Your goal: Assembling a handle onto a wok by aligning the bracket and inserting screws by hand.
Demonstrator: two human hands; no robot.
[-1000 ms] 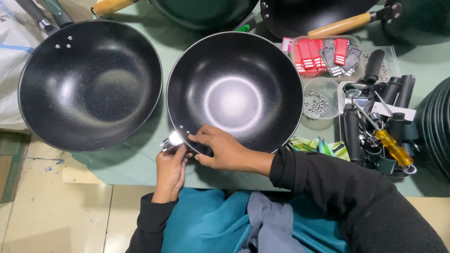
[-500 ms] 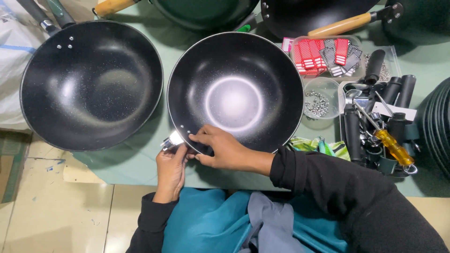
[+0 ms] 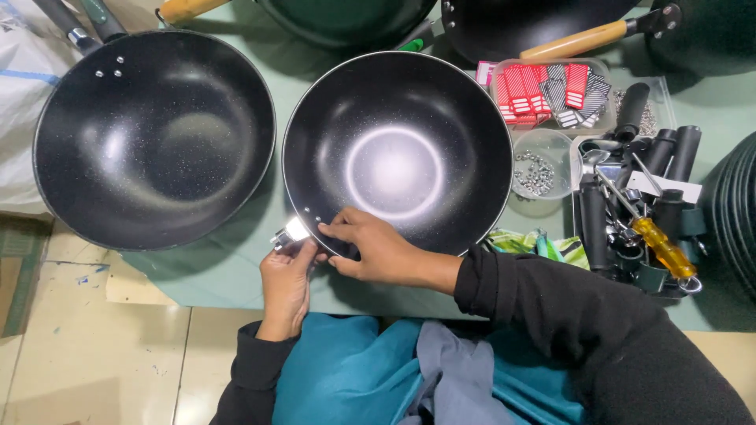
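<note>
Central item: a round black non-stick wok without a handle (image 3: 398,157), speckled inside, lying mouth-up on the pale green table cover (image 3: 228,271); all positions below are given from this wok. At its near-left rim, a small shiny metal handle bracket (image 3: 290,233) sits against the outer wall, beside rivet holes in the pan wall. The left hand (image 3: 286,279) is closed around this bracket from outside the rim, fingers curled on it. The right hand (image 3: 370,245) rests over the near rim, fingers bent and pressing on the inner wall at the rivet holes, thumb towards the bracket; it grips the rim rather than any tool. Compared with the frames a second and half a second earlier, nothing has shifted beyond a slight drift of the view: both hands keep the same hold and the bracket stays seated at the rim, so the fitting appears held in position, not yet fastened. Left of the wok: a second black speckled wok with a fitted handle (image 3: 153,138), just beside. Right: a clear round tub of small metal fasteners (image 3: 539,165), near the rim. Beyond that tub, a clear tray of red and striped labels (image 3: 551,90). Further right: a yellow-handled screwdriver (image 3: 657,244) lying over black handle parts.
</note>
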